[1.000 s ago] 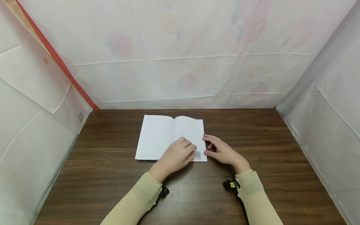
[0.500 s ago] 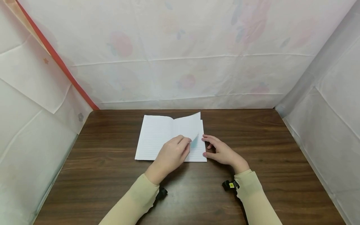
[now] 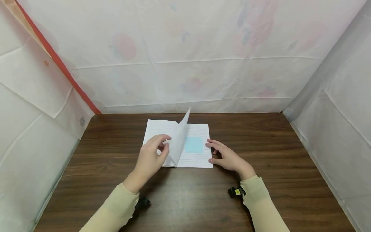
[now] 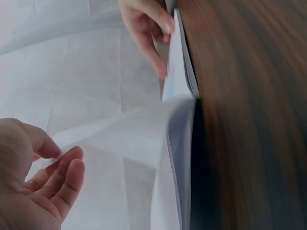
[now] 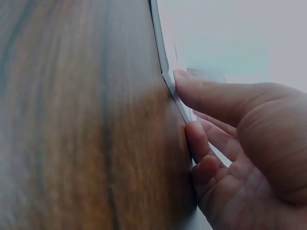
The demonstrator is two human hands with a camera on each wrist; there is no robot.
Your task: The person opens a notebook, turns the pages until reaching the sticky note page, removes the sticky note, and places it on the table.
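An open white lined-paper notebook lay flat near the middle of the dark brown wooden worktop, closer to its far edge. The left hand pinched the edge of a single white lined page between thumb and curled fingers, holding that sheet raised and standing almost upright over the spine. On the right-hand leaf beneath it, a pale blue square sticky note lay flat, just beside the lifted page.

The right hand rested on the worktop at the notebook's right edge; its thumb and fingers were loosely spread and lightly bent, the tips touching the stacked page edges without gripping them. Both forearms wore pale beige sleeves. White sheeting with faint fruit prints enclosed the worktop on three sides, with a red-orange strip running diagonally at the left.
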